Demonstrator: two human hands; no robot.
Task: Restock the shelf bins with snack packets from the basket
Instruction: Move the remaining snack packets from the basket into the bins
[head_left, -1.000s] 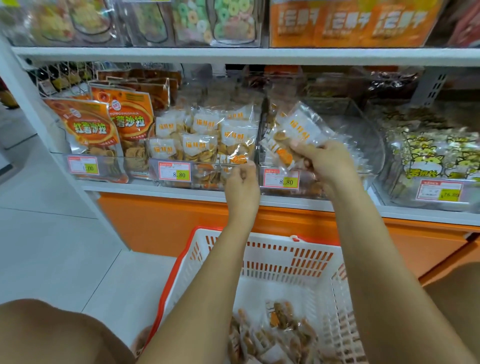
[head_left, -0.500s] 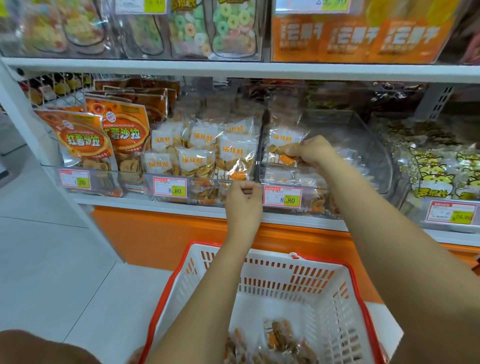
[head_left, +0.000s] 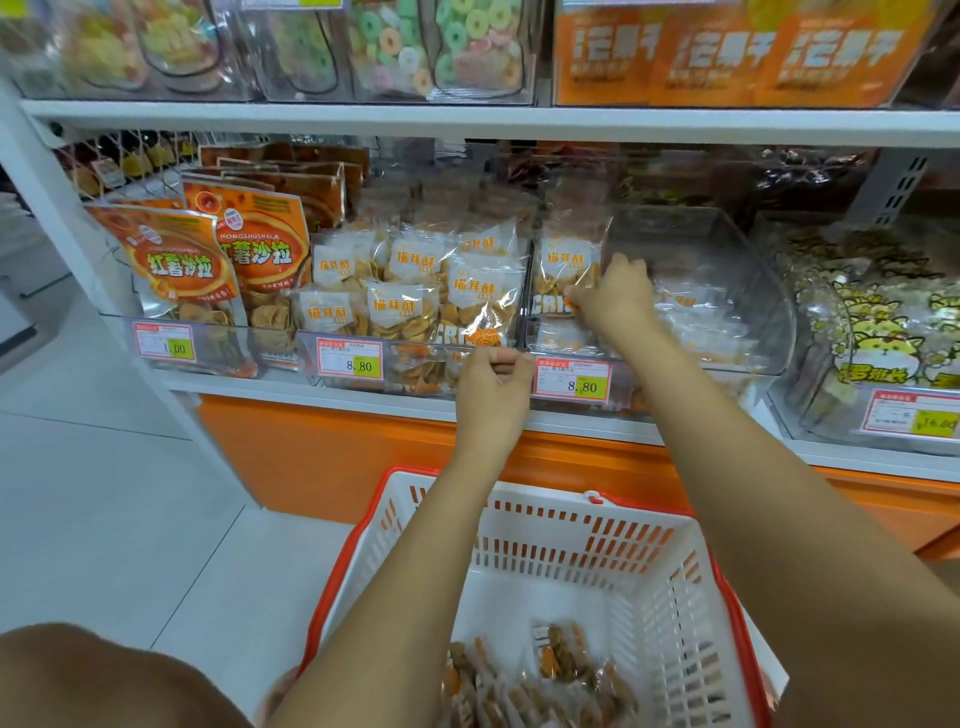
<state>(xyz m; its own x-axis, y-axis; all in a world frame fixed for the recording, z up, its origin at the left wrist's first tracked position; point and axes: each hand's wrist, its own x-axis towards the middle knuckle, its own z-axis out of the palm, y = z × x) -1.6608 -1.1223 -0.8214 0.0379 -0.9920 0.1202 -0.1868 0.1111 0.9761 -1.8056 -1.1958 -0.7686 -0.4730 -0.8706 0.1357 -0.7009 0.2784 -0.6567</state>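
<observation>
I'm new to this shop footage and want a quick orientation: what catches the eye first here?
The right hand pinches a snack packet at the left end of a sparsely filled clear bin on the shelf, while the left hand grips the front lip of the fuller bin beside it. Below, a red-and-white basket holds more packets.

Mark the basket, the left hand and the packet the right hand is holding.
basket (head_left: 561, 530): head view, far white wall.
left hand (head_left: 491, 387): head view, back of the hand.
packet (head_left: 565, 260): head view, its white label.
</observation>
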